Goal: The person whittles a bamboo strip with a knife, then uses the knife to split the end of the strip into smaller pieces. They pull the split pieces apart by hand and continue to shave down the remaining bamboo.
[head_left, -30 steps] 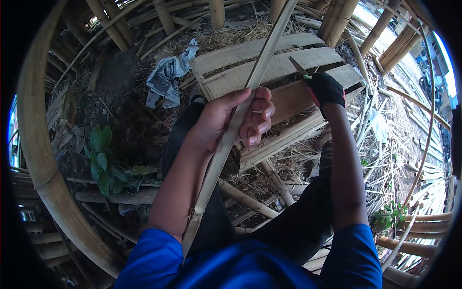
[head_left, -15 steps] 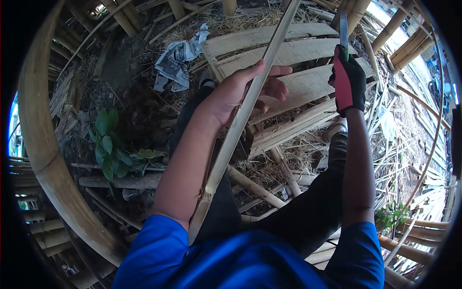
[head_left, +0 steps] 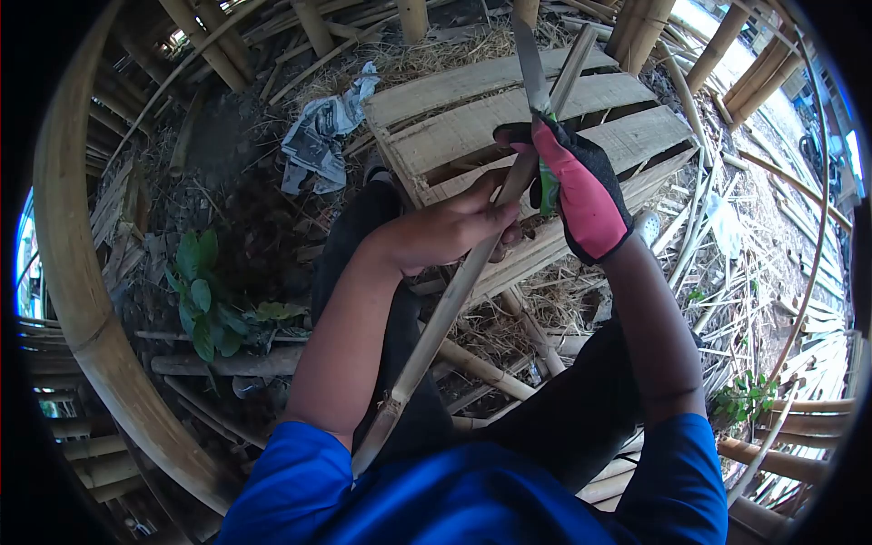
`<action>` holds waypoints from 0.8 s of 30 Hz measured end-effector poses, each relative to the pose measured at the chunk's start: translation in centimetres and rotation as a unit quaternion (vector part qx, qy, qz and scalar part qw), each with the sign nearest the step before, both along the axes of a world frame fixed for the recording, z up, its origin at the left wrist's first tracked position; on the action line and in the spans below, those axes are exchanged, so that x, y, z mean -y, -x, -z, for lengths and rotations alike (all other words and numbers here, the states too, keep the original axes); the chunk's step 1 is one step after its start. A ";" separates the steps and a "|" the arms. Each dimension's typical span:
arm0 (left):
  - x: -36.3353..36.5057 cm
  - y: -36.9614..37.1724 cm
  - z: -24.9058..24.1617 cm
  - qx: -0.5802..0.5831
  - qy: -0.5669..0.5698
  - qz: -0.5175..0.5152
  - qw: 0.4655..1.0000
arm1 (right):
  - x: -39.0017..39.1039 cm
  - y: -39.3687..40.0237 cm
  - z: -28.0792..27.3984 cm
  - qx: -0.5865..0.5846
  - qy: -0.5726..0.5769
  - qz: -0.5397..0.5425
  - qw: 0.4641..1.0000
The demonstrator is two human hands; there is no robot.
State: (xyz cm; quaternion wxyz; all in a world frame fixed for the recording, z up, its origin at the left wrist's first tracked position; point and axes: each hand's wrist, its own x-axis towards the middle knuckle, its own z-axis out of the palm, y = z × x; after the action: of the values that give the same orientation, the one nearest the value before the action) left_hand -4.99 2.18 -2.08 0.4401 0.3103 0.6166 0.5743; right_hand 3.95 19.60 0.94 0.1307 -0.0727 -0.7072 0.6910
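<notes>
A long split bamboo strip (head_left: pixel 436 325) slants from my lap up over a wooden slatted crate (head_left: pixel 445 136). My left hand (head_left: pixel 468 222), bare, is closed around the strip's middle, thumb on top. Just above it is my right hand (head_left: pixel 586 186), in a pink and black glove, shut on a knife with a green handle (head_left: pixel 549 189). The knife's blade (head_left: pixel 530 68) points up and away, alongside the strip's far end. My gloved thumb reaches across the strip, and the gloved fingers hide part of the handle.
Crumpled newspaper (head_left: pixel 318 136) lies left of the crate. A leafy plant (head_left: pixel 200 291) grows on the ground at left. A thick curved bamboo pole (head_left: pixel 77 300) arcs along the left side. Bamboo scraps and shavings (head_left: pixel 727 300) cover the ground at right.
My right hand has brought the knife left, from beyond the crate's right side to the strip. My left hand's fingers have closed around the strip, which was resting against the open palm.
</notes>
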 end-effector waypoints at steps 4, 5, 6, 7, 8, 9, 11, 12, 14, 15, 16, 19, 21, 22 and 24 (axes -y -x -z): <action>1.7 0.7 -1.9 0.009 -0.031 0.065 0.997 | 0.1 -0.8 -1.1 -0.011 0.007 0.079 0.997; 2.1 0.9 -1.8 0.010 -0.032 0.069 0.997 | -0.1 -0.9 -1.1 -0.027 0.006 0.102 0.994; 2.6 1.0 -1.6 0.004 -0.053 0.092 0.994 | -0.6 -1.1 -0.9 -0.030 -0.009 0.105 0.994; 2.8 0.7 -1.4 -0.001 -0.075 0.114 0.991 | -0.8 -1.2 -0.8 -0.027 -0.010 0.108 0.994; 2.9 -0.1 -1.3 -0.006 -0.086 0.062 0.994 | -1.0 -1.3 -0.8 -0.030 0.016 0.120 0.992; 3.0 -0.3 -1.5 -0.002 -0.087 0.063 0.994 | -1.2 -1.4 -0.8 -0.031 0.041 0.131 0.990; 3.5 -0.5 -1.8 0.002 -0.046 0.039 0.998 | -1.1 -2.1 -1.1 -0.008 0.042 0.125 0.991; 3.6 -0.6 -1.9 0.008 -0.046 0.039 0.998 | -1.0 -2.3 -1.0 -0.031 0.026 0.120 0.992; 3.7 -0.7 -2.0 -0.033 -0.070 0.017 0.997 | -1.5 -2.4 -1.0 -0.018 -0.017 0.118 0.993; 3.6 -0.9 -1.9 -0.030 -0.069 0.018 0.997 | -1.6 -2.5 -0.7 -0.014 -0.017 0.120 0.993; 3.3 -1.2 -1.8 -0.079 -0.094 0.009 0.992 | -1.6 -2.8 -0.4 -0.048 -0.034 0.110 0.992; 2.8 -1.7 -1.9 -0.184 -0.116 0.009 0.976 | -1.2 -3.0 -0.3 -0.078 -0.066 0.115 0.988; 2.7 -2.0 -1.6 -0.239 -0.113 0.017 0.964 | -0.9 -3.0 -1.0 -0.075 -0.081 0.130 0.985; 2.7 -2.2 -1.2 -0.219 -0.107 0.000 0.970 | -0.7 -3.0 -1.5 -0.031 -0.043 0.139 0.989; 2.8 -2.3 -1.0 -0.197 -0.099 -0.017 0.975 | -0.6 -2.9 -1.5 0.015 -0.004 0.148 0.989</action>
State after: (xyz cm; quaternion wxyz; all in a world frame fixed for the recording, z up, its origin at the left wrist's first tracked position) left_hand -2.72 -0.62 -1.09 0.2672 0.4491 0.6367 0.5670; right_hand 6.87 20.23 2.40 0.2211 -0.1860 -0.6930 0.6605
